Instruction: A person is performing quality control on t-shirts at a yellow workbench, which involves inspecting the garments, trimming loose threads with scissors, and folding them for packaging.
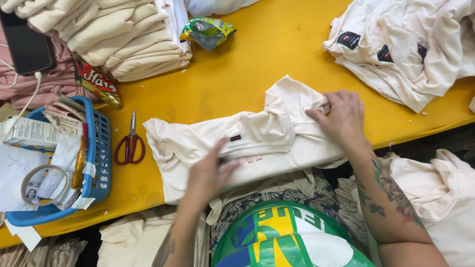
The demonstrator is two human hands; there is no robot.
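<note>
Both hands are pressing on one cream shirt (232, 143) lying near on the yellow bench (257, 54): left hand (208, 175) flat, blurred; right hand (341, 118) with fingers pinching a fold. A small dark label (235, 138) is sitting mid-shirt. Left, one red scissors (129, 143) and one blue basket (101, 163). Farther, two snack packets, red (99, 81) and green (207, 32).

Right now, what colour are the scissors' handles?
Dark red, seen in the head view: scissors on the yellow table.
</note>
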